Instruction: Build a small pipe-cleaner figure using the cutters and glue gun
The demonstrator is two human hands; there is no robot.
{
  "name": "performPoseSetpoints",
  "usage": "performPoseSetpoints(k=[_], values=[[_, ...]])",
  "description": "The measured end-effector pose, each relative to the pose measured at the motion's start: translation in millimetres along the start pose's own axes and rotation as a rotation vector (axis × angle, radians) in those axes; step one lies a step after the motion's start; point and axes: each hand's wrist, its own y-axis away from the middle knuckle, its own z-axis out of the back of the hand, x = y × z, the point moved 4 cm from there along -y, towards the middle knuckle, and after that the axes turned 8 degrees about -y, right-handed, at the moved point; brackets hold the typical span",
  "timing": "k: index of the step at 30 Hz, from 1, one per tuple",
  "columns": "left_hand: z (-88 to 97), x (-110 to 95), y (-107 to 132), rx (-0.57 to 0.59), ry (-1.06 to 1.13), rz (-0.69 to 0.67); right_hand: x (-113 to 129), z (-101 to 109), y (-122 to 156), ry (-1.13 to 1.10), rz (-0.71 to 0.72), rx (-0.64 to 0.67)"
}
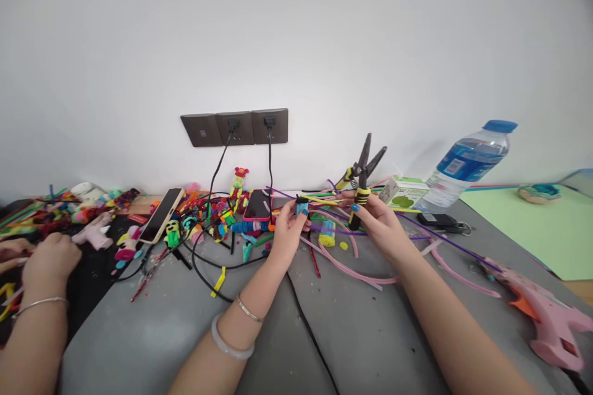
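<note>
Left grip [288,227] closed on blue piece [302,205], right grip [374,222] on pliers [363,181].

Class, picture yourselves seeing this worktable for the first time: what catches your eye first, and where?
Probably the cutters, their dark blades spread open, raised in the right hand against the pale wall. Next might come the blue-capped bottle near the wall on the right, then the pink glue gun at lower right.

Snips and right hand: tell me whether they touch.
Touching: the head view shows the right hand gripping one handle of the black-and-yellow snips.
</note>
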Motion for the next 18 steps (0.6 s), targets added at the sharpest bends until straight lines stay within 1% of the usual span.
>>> performPoseSetpoints(k=[2,3,7,10,13,15,18], values=[[0.5,0.0,-0.4,-0.006,0.002,-0.004,1.6,-0.5,-1.0,0.026,0.063,-0.053],[0.8,0.0,-0.6,-0.007,0.001,-0.009,3.1,-0.1,-1.1,0.059,0.101,-0.100],[1.8,-0.6,-1.2,-0.006,0.000,-0.040,11.6,5.8,2.9,0.243,0.223,-0.340],[2.0,-0.2,-1.4,0.005,-0.002,-0.060,17.0,15.7,9.6,0.345,0.261,-0.509],[2.5,0.5,-1.6,-0.004,-0.002,-0.062,17.8,27.9,16.2,0.331,0.269,-0.655],[2.5,0.2,-1.5,-0.014,0.013,-0.050,15.7,32.6,18.5,0.309,0.262,-0.687],[0.8,-2.1,-0.2,0.013,0.046,-0.020,11.4,33.1,18.5,0.344,0.225,-0.639]])
